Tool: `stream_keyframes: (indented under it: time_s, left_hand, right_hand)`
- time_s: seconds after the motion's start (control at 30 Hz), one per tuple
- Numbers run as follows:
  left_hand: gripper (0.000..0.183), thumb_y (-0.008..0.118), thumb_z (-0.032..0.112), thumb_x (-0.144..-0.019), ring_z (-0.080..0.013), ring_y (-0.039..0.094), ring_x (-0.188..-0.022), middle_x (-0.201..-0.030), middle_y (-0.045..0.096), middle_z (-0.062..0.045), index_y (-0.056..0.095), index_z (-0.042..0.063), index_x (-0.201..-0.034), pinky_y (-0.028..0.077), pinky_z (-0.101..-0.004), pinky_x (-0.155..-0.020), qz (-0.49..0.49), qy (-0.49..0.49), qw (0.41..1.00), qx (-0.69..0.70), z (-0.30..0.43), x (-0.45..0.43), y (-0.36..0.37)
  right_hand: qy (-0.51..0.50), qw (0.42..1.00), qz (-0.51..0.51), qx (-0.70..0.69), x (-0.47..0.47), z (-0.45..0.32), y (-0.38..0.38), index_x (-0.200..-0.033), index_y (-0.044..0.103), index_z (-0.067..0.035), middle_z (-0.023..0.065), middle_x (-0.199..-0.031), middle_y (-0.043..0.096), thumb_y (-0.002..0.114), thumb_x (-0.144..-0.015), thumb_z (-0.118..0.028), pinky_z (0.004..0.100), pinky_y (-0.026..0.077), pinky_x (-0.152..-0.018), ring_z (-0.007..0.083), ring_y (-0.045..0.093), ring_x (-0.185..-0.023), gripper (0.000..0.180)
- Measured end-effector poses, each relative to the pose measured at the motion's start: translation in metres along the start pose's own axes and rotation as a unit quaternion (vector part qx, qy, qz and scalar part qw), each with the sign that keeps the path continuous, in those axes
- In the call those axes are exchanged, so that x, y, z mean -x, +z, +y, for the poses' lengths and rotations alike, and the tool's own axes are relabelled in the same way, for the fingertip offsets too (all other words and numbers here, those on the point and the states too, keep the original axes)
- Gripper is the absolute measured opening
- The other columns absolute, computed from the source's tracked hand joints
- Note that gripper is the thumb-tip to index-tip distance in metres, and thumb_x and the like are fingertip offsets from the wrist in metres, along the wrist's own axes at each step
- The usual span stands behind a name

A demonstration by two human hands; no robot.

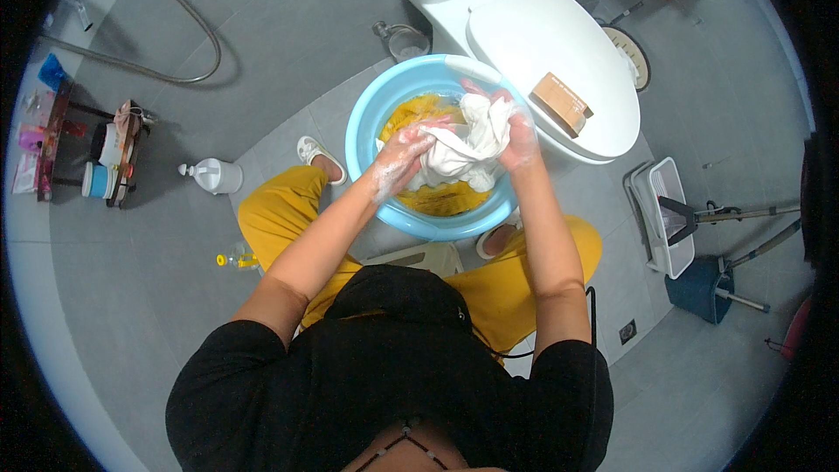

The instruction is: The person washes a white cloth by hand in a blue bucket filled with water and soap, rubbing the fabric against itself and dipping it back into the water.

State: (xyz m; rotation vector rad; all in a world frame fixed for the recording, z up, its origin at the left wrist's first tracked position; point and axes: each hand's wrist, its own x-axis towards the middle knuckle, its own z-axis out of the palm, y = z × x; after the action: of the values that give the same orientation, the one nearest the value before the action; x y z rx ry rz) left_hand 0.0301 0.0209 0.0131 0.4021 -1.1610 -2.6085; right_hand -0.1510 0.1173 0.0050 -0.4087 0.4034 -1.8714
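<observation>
A wet white cloth (467, 144) is bunched between my two hands, over a round light-blue plastic basin (362, 144). My left hand (408, 152), with suds on the fingers and wrist, grips the cloth's left part. On the right side my right hand (520, 134) holds the other end, its fingers partly behind the folds. Below the cloth, yellow fabric (446, 200) lies in soapy water inside the basin. What kind of garment the white cloth is, I cannot tell.
A white toilet (544, 33) stands beyond the basin at right, with a small cardboard box (561, 105) on its closed lid. To the left are a white jug (219, 176), a clear bottle with yellow cap (239, 259) and a wall shelf (49, 137). White baskets (672, 210) lean at the right.
</observation>
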Motion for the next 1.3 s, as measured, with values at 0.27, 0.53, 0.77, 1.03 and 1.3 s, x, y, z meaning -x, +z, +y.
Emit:
stream_keyframes:
  time_s: [0.27, 0.53, 0.77, 1.03, 1.3]
  left_hand:
    - [0.027, 0.053, 0.007, -0.086, -0.0212, 0.053, -0.108, -0.115, 0.055, -0.013, 0.053, -0.002, -0.111, 0.041, -0.0341, -0.098, -0.026, -0.024, 0.996, -0.077, 0.021, -0.016, 0.011]
    - [0.024, 0.047, 0.004, -0.087, -0.0193, 0.052, -0.106, -0.112, 0.056, -0.010, 0.056, -0.001, -0.108, 0.038, -0.0324, -0.099, 0.046, 0.054, 0.994, -0.083, 0.030, -0.014, 0.006]
    - [0.024, 0.049, 0.009, -0.087, -0.0170, 0.046, -0.109, -0.114, 0.053, -0.004, 0.062, 0.005, -0.106, 0.033, -0.0308, -0.098, 0.084, 0.157, 0.967, -0.184, 0.069, -0.005, -0.022]
    - [0.027, 0.052, 0.019, -0.088, -0.0170, 0.043, -0.112, -0.119, 0.050, -0.004, 0.062, 0.005, -0.109, 0.033, -0.0302, -0.096, 0.072, 0.215, 0.930, -0.289, 0.073, -0.003, -0.038]
    - [0.024, 0.051, 0.009, -0.086, -0.0171, 0.043, -0.112, -0.117, 0.050, -0.004, 0.062, 0.004, -0.107, 0.032, -0.0294, -0.098, 0.070, 0.203, 0.942, -0.256, 0.070, -0.002, -0.035]
  right_hand:
    - [-0.013, 0.971, -0.042, 0.236, 0.003, 0.000, 0.001, -0.083, 0.058, -0.008, 0.0184, -0.134, 0.039, 0.068, -0.071, -0.035, 0.0350, 0.035, -0.099, 0.0254, 0.043, -0.119, 0.031]
    - [-0.132, 0.909, -0.016, 0.395, 0.002, -0.023, 0.004, -0.074, 0.058, -0.008, 0.0159, -0.126, 0.049, 0.065, -0.074, -0.039, 0.0324, 0.036, -0.097, 0.0233, 0.046, -0.116, 0.032]
    - [-0.106, 0.946, 0.035, 0.304, 0.008, -0.043, -0.018, -0.082, 0.057, -0.008, 0.0078, -0.101, 0.060, 0.056, -0.070, -0.016, 0.0319, 0.040, -0.093, 0.0184, 0.053, -0.101, 0.014]
    - [0.025, 0.804, -0.042, 0.593, 0.013, -0.024, 0.033, -0.100, 0.058, -0.010, 0.0058, -0.104, 0.060, 0.062, -0.072, -0.013, 0.0330, 0.042, -0.091, 0.0197, 0.055, -0.102, 0.029]
    - [0.118, 0.555, -0.090, 0.819, 0.026, 0.007, 0.041, -0.126, 0.050, -0.019, 0.0161, -0.106, 0.061, 0.071, -0.066, -0.048, 0.0390, 0.044, -0.085, 0.0323, 0.058, -0.099, 0.070]
